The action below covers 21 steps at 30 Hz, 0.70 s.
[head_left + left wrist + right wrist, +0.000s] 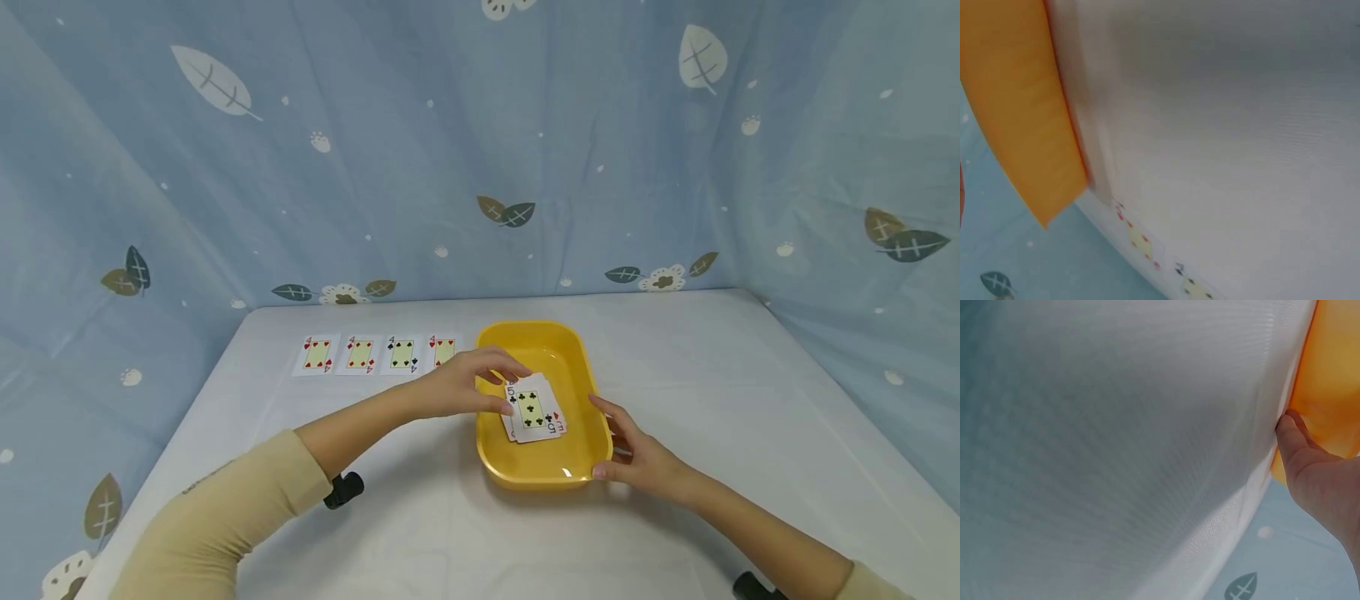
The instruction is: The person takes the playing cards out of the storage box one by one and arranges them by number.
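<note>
In the head view, my left hand point(468, 382) reaches over the left rim of a yellow plastic tray point(558, 337). Its thumb and fingers pinch the upper left part of a five of clubs point(534, 406). That card lies face up over other playing cards, whose edges stick out beneath it, one with a red diamond mark. My right hand point(637, 457) holds the tray by its right side, fingers at the rim and thumb near the front corner. The right wrist view shows those fingers point(1291, 440) against the tray's outer wall point(1329, 387).
Left of the tray, a row of face-up fours lies on the white tablecloth point(405, 492): a four of hearts point(317, 354), a four of diamonds point(361, 354), a black four point(402, 354) and another red four point(443, 348). A blue leaf-patterned curtain point(420, 150) hangs behind.
</note>
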Each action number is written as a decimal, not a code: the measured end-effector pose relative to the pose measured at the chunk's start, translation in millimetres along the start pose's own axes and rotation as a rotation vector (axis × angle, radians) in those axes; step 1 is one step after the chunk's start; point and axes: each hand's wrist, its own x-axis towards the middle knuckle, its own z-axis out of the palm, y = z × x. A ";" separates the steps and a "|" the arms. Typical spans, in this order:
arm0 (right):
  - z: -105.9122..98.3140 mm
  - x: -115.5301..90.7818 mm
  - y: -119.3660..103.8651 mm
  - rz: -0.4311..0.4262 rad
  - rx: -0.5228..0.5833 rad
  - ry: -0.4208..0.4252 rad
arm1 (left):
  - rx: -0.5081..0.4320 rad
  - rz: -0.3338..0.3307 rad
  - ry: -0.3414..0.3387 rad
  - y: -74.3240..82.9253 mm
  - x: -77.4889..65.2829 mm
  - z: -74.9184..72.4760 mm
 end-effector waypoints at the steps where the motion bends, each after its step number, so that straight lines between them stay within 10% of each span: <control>1: 0.0 0.2 0.3 -0.002 0.001 0.000 | -0.002 -0.003 -0.006 1.4 1.4 2.2; 21: -2.0 0.3 -3.2 -0.002 0.011 -0.021 | 0.391 0.029 -0.501 -8.0 65.8 23.9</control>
